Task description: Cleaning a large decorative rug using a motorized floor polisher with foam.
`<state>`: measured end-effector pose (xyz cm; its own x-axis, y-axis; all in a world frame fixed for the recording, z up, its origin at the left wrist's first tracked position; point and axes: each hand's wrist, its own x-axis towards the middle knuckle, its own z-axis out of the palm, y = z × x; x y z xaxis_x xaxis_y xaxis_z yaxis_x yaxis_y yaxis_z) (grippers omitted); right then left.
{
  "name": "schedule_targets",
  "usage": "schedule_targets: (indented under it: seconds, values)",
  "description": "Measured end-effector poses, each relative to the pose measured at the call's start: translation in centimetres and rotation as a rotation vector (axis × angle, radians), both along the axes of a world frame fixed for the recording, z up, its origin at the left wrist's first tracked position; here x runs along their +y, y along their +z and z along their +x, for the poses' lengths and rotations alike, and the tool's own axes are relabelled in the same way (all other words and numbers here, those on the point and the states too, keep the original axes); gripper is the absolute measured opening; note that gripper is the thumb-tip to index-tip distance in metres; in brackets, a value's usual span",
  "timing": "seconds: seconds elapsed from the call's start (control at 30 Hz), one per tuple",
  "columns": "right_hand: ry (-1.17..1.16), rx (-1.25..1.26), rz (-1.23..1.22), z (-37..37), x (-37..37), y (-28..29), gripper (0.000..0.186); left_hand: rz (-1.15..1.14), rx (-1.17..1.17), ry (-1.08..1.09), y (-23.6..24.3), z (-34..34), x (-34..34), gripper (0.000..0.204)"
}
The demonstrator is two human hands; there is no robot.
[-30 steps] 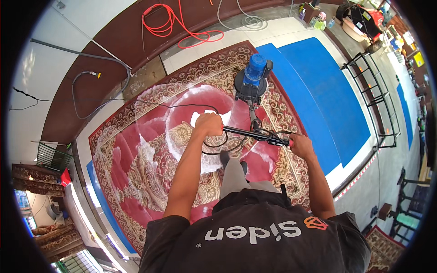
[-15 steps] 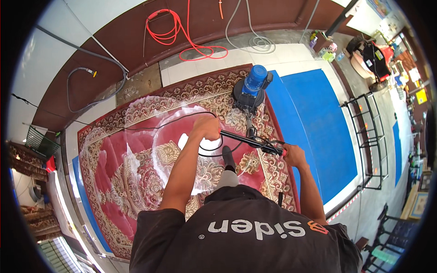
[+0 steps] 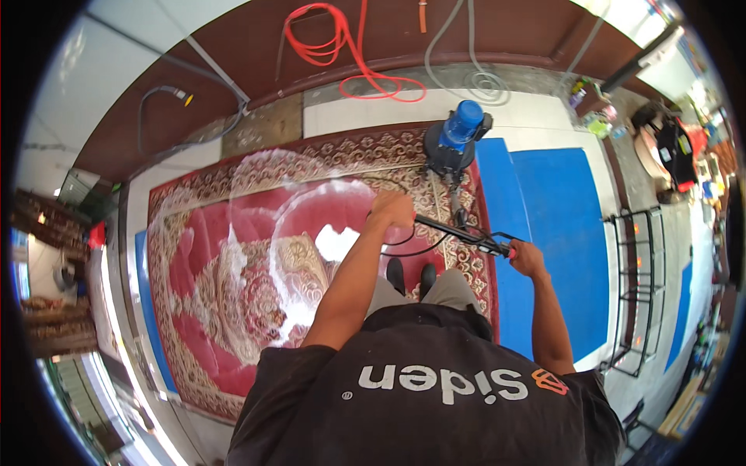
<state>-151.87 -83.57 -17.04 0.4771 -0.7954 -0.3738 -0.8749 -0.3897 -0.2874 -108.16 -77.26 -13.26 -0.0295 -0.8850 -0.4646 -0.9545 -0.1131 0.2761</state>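
A floor scrubbing machine [image 3: 460, 132] with a blue motor and a dark round base stands at the far right corner of a wet red patterned carpet [image 3: 210, 233]. White foam [image 3: 291, 225] lies in swirls over the carpet's middle and left. The machine's black handlebar [image 3: 466, 237] runs across in front of me. My left hand [image 3: 392, 210] is closed round its left grip, my right hand [image 3: 528, 259] round the red-tipped right grip. A black cable [image 3: 408, 250] loops beneath the bar, partly hidden behind my left hand.
Blue mats [image 3: 563, 233] border the carpet on the right. Beyond them stands a black metal rack [image 3: 641, 287]. A coiled red hose [image 3: 330, 39] and a grey hose [image 3: 486, 85] lie along the brown wall [image 3: 256, 62]. A red and black machine [image 3: 674, 151] is at the far right.
The scrubbing machine has moved right toward the carpet's edge, with both hands still on its handlebar. Both of my feet now show on the carpet; one showed before.
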Motion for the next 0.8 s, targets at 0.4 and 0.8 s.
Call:
schedule_targets:
  seconds: [0.4, 0.8]
  values:
    - [0.226, -0.053, 0.049, 2.1, -8.1, 0.3, 0.023, -0.091, 0.035, 0.308, -0.6, -0.3, 2.5, 0.023]
    - [0.467, -0.056, 0.065, 9.3, -8.3, 1.9, 0.024, 0.06, -0.017, 0.457, 2.6, 2.1, 10.3, 0.023]
